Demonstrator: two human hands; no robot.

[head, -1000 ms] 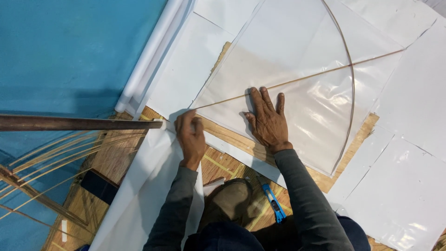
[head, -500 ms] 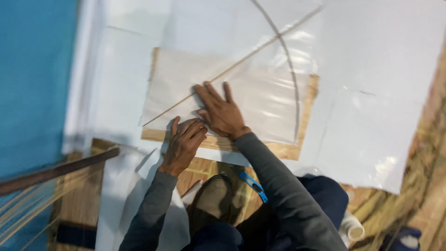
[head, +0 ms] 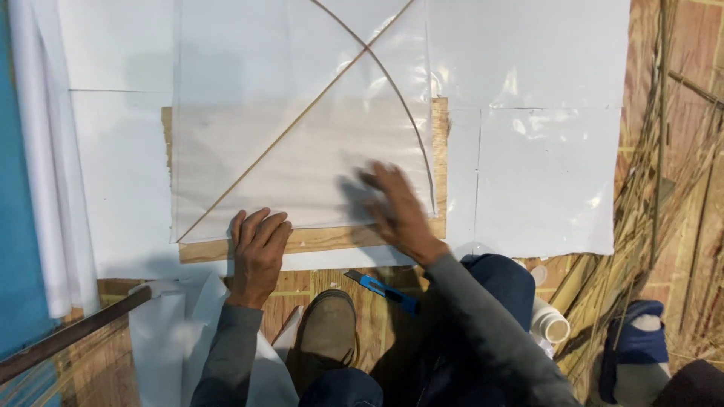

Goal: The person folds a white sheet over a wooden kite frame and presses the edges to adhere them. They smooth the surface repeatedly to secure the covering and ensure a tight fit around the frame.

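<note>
A translucent white kite sheet [head: 302, 143] lies flat on a wooden board [head: 317, 240], with a straight bamboo stick [head: 294, 124] and a curved bamboo bow [head: 407, 120] crossing on it. My left hand [head: 256, 252] rests palm down on the board's near edge at the sheet's lower left corner, fingers together. My right hand [head: 396, 211] is blurred with motion over the sheet's lower right part, fingers spread, holding nothing. A blue utility knife [head: 385, 290] lies on the floor between my knees, just below the board.
White plastic sheets [head: 543, 173] cover the floor around the board. Blue cloth [head: 15, 249] runs down the left edge. Loose bamboo strips [head: 656, 188] pile at the right. A white tube [head: 549, 322] and my shoe [head: 326, 332] are near me. A dark rod [head: 68, 335] slants at lower left.
The view swung left to centre on the kite. My right hand slid right across the sheet, away from the left hand, which moved onto the board's near edge.
</note>
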